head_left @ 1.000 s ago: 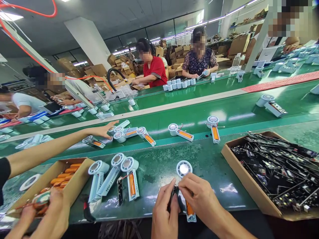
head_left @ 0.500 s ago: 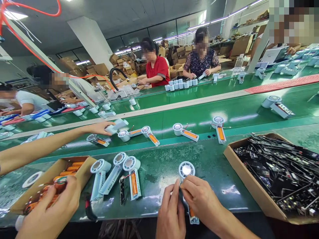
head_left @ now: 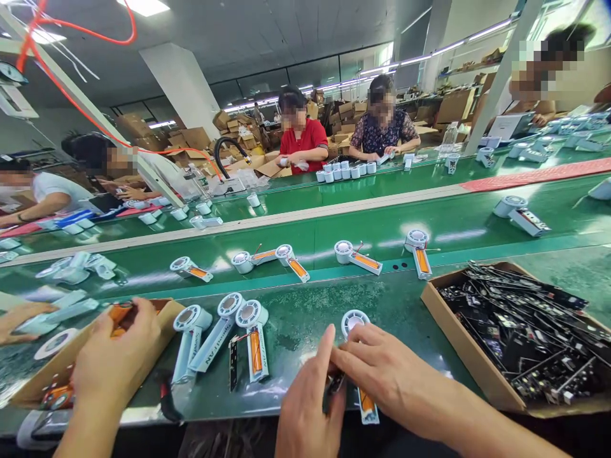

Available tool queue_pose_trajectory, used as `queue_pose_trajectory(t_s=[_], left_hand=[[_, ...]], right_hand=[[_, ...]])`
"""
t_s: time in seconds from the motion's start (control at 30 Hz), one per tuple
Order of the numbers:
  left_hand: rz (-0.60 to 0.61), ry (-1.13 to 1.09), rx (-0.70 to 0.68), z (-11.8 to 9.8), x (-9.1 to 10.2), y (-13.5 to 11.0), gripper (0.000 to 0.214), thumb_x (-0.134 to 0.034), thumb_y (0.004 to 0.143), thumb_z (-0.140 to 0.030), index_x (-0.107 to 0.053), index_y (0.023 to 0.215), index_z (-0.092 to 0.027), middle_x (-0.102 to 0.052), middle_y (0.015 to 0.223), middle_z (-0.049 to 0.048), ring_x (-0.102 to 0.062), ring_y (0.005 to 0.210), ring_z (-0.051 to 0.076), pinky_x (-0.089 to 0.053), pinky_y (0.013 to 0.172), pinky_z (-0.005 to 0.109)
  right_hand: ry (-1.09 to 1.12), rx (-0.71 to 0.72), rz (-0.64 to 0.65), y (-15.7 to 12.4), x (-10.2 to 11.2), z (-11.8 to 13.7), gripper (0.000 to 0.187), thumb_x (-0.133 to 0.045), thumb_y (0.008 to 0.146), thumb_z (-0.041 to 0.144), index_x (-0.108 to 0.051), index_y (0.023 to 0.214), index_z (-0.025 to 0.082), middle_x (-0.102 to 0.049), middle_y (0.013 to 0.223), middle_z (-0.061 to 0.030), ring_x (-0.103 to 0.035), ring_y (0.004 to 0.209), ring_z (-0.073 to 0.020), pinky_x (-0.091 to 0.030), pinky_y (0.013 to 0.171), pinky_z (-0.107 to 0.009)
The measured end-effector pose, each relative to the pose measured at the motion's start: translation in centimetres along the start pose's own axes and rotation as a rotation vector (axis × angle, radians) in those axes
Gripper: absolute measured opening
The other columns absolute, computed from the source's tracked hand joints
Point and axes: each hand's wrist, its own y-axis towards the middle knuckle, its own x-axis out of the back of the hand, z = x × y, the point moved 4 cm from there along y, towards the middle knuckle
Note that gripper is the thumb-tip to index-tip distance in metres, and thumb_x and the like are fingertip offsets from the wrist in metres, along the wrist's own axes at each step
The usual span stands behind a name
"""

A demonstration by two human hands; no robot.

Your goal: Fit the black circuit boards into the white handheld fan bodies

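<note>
My left hand (head_left: 312, 397) is closed, with a small dark piece that looks like a circuit board (head_left: 336, 381) showing between thumb and fingers. Against it presses my right hand (head_left: 389, 375), its fingertips pinched together; what they hold is hidden. Partly covered by my hands, a light-blue handheld fan (head_left: 354, 320) lies on the bench, an orange battery (head_left: 366, 406) in its open handle. To the left lies another fan with its battery exposed (head_left: 252, 315), a narrow black circuit board (head_left: 233, 364) beside it, and two more fans (head_left: 223, 337) marked with lettering.
On the right stands a cardboard box of black circuit boards (head_left: 442, 318). A co-worker's hand (head_left: 117, 350) reaches into a battery box (head_left: 167, 312); another hand (head_left: 19, 321) grips fan parts at far left. Fans (head_left: 365, 259) lie along the green conveyor (head_left: 319, 222). Several people sit opposite.
My hands have shifted slightly left, and the dark piece now shows between them. The neighbouring hand over the conveyor has drawn back left with fan parts; the other has moved within the battery box.
</note>
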Motion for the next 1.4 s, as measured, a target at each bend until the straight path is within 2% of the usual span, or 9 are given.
queue_pose_trajectory(t_s=[0.23,0.47,0.63,0.7,0.8,0.93,1.07,1.2,1.4], left_hand=[[0.455,-0.252,0.039,1.7,-4.0,4.9,0.071,-0.082,0.077,-0.032,-0.054,0.142,-0.038,-0.031,0.161,0.011,-0.061,0.072,0.012,-0.057,0.066,0.03],[0.375,-0.25,0.067,3.6,-5.6,5.0,0.052,-0.074,0.085,-0.037,-0.061,0.135,-0.036,-0.043,0.153,0.0081,-0.057,0.069,0.011,-0.056,0.072,0.032],[0.359,-0.343,0.158,3.8,-5.9,4.3,0.049,-0.069,0.088,-0.036,-0.059,0.136,-0.037,-0.036,0.159,0.0071,-0.057,0.064,0.01,-0.056,0.063,0.029],[0.34,-0.378,0.182,3.9,-6.1,4.1,0.05,-0.069,0.087,-0.034,-0.059,0.136,-0.036,-0.036,0.159,0.0076,-0.056,0.062,0.009,-0.056,0.059,0.028],[0.303,-0.419,0.192,4.0,-6.4,3.9,0.048,-0.068,0.089,-0.033,-0.059,0.136,-0.035,-0.035,0.158,0.0076,-0.054,0.06,0.007,-0.055,0.057,0.026],[0.273,-0.467,0.217,4.0,-6.7,3.6,0.047,-0.066,0.089,-0.029,-0.059,0.135,-0.034,-0.034,0.158,0.0073,-0.055,0.06,0.006,-0.055,0.055,0.025],[0.259,-0.523,0.266,4.1,-7.0,3.2,0.049,-0.067,0.088,-0.029,-0.058,0.135,-0.035,-0.029,0.16,0.0067,-0.056,0.058,0.005,-0.055,0.051,0.024],[0.273,-0.562,0.295,4.0,-7.1,3.1,0.049,-0.06,0.091,-0.028,-0.054,0.138,-0.039,-0.025,0.162,0.005,-0.056,0.055,0.003,-0.054,0.049,0.024],[0.348,-0.568,0.409,3.5,-7.0,3.5,0.068,-0.057,0.087,-0.023,-0.037,0.15,-0.037,-0.059,0.131,0.0092,-0.058,0.05,0.007,-0.053,0.044,0.025]], right_hand=[[0.123,-0.368,-0.307,-2.1,-0.2,-4.3,0.057,-0.045,0.091,0.007,-0.04,0.145,0.026,-0.065,0.11,-0.0065,-0.064,0.083,-0.0172,-0.054,0.074,-0.03],[0.331,-0.799,-0.425,-6.7,-1.4,-6.4,0.018,-0.074,0.083,0.029,-0.058,0.089,0.023,-0.065,0.076,0.0031,-0.062,0.059,-0.0136,-0.05,0.055,-0.024],[-0.137,-0.495,-0.166,-7.3,-1.1,-5.7,0.016,-0.073,0.089,0.025,-0.061,0.078,0.021,-0.063,0.073,0.0,-0.059,0.067,-0.0173,-0.044,0.062,-0.028],[-0.237,-0.333,-0.061,-6.9,-0.9,-4.6,0.005,-0.065,0.093,0.018,-0.066,0.096,0.021,-0.063,0.077,-0.0011,-0.058,0.069,-0.0177,-0.044,0.066,-0.029],[-0.213,-0.245,0.008,-6.6,-0.8,-3.0,0.037,-0.055,0.095,0.011,-0.059,0.129,0.026,-0.063,0.09,-0.0025,-0.06,0.073,-0.0163,-0.046,0.07,-0.027],[-0.072,-0.396,-0.022,-6.8,-1.7,-2.6,0.047,-0.054,0.096,0.014,-0.053,0.141,0.029,-0.063,0.104,-0.0048,-0.062,0.068,-0.0149,-0.049,0.064,-0.027],[0.282,-0.684,-0.203,-7.1,-2.9,-3.0,0.028,-0.06,0.094,0.02,-0.069,0.121,0.025,-0.068,0.091,-0.003,-0.066,0.079,-0.0181,-0.054,0.071,-0.027],[0.571,-0.83,-0.227,-6.6,-4.2,-2.7,0.025,-0.053,0.098,0.03,-0.074,0.11,0.023,-0.069,0.08,-0.0009,-0.057,0.055,-0.0116,-0.043,0.047,-0.02],[0.532,-0.854,-0.219,-5.8,-4.2,-2.2,0.028,-0.05,0.102,0.034,-0.074,0.092,0.023,-0.067,0.081,-0.0005,-0.064,0.075,-0.0154,-0.049,0.064,-0.022]])
